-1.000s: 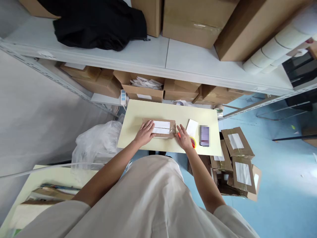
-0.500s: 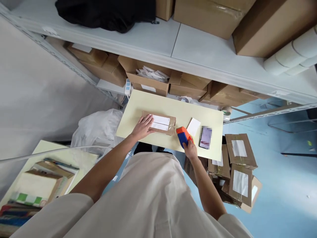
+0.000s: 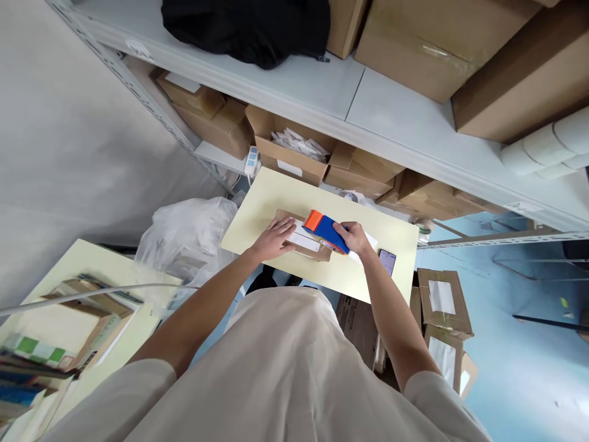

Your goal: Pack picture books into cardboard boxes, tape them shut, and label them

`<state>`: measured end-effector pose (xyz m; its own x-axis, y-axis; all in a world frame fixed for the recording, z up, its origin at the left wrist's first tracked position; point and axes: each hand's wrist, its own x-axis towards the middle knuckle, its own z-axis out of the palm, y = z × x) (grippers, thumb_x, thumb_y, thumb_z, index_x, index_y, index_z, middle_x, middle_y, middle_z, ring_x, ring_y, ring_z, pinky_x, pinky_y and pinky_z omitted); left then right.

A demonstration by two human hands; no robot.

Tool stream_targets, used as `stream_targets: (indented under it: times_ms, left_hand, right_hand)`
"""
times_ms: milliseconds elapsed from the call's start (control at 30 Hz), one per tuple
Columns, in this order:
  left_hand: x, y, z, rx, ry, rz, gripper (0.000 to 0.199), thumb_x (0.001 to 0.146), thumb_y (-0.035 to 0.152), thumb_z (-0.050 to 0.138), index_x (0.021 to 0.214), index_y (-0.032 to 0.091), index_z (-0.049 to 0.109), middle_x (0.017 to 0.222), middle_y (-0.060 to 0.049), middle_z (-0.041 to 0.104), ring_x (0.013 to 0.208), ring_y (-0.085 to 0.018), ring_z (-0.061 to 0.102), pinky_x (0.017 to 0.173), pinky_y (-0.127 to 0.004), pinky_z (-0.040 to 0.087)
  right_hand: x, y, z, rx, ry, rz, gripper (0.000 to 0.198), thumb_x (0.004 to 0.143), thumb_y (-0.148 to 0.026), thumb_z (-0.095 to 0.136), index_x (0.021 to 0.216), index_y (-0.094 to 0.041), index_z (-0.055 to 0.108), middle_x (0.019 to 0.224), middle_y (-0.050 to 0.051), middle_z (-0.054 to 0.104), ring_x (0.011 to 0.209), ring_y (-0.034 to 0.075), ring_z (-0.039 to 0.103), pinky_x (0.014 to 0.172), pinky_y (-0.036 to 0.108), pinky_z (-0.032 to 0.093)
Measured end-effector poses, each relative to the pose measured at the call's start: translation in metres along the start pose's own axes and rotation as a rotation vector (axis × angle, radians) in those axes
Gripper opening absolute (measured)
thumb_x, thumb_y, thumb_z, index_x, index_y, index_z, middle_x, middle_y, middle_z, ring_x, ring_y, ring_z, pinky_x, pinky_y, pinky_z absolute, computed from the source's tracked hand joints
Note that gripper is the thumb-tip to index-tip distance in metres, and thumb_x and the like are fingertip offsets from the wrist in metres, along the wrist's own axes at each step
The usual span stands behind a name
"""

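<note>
On a pale yellow table lies a small cardboard box with white labels on its top. My left hand rests flat on the box's left end, fingers stretched out. A blue and orange tape dispenser is in the grip of my right hand. It is held over the right part of the box and hides some of it; I cannot tell whether its tape touches the box. Partly behind my right hand is a white card or paper. Further right, beside my forearm, lies a phone.
Shelving with cardboard boxes stands behind the table. Taped boxes are stacked on the floor at right. A clear plastic bag hangs at left, by a second table bearing boxes and papers.
My right hand has moved up and left, carrying the tape dispenser from beside the box to above its right part. My left hand stays on the box. The view has shifted and tilted slightly.
</note>
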<state>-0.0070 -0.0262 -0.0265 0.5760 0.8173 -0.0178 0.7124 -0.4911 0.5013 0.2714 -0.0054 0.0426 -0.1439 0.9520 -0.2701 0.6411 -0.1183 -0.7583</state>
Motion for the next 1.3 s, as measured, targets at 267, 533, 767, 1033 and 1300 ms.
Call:
stream_targets:
  times_ms: [267,533,767,1033,1300]
  left_hand:
    - [0.034,0.037,-0.006,-1.169,0.145,-0.560,0.058,0.087,0.061,0.044,0.122,0.017,0.058,0.115,-0.015,0.067,0.101,-0.024,0.067,0.087,-0.039,0.052]
    - [0.054,0.039,-0.016,-1.185,0.213,-0.635,0.015,0.070,0.030,0.070,0.072,0.015,0.072,0.062,-0.001,0.066,0.057,-0.012,0.062,0.057,-0.022,0.046]
    - [0.025,-0.008,-0.045,-1.137,0.363,-0.761,0.030,0.063,0.039,0.077,0.075,0.013,0.071,0.067,-0.007,0.071,0.064,-0.018,0.068,0.057,-0.025,0.046]
    - [0.000,-0.066,-0.042,-0.973,0.325,-0.850,0.025,0.067,0.038,0.074,0.073,0.014,0.070,0.071,-0.009,0.073,0.065,-0.018,0.070,0.061,-0.026,0.051]
    - [0.004,-0.059,0.016,-0.775,0.369,-0.782,0.020,0.076,0.031,0.060,0.084,0.018,0.073,0.095,-0.007,0.075,0.093,-0.021,0.070,0.087,-0.031,0.052]
  right_hand:
    - [-0.007,0.005,-0.003,-0.012,-0.016,-0.045,0.054,0.080,-0.066,0.045,0.051,-0.021,0.038,0.048,-0.005,0.030,0.049,0.008,0.029,0.046,0.024,0.025]
    - [-0.012,-0.005,0.004,-0.142,0.042,-0.088,0.056,0.081,-0.068,0.040,0.050,-0.021,0.037,0.047,-0.005,0.032,0.049,0.009,0.032,0.048,0.024,0.028]
    - [-0.022,-0.017,-0.017,-0.313,0.085,-0.110,0.055,0.082,-0.064,0.043,0.047,-0.022,0.036,0.045,-0.003,0.040,0.047,0.010,0.034,0.049,0.025,0.031]
    - [-0.030,0.004,-0.022,-0.414,0.046,0.005,0.054,0.082,-0.062,0.042,0.047,-0.022,0.038,0.046,-0.002,0.043,0.047,0.011,0.039,0.051,0.025,0.033]
    - [-0.025,0.004,-0.009,-0.506,0.076,0.010,0.053,0.084,-0.060,0.042,0.046,-0.023,0.041,0.047,0.002,0.051,0.050,0.015,0.048,0.053,0.026,0.034]
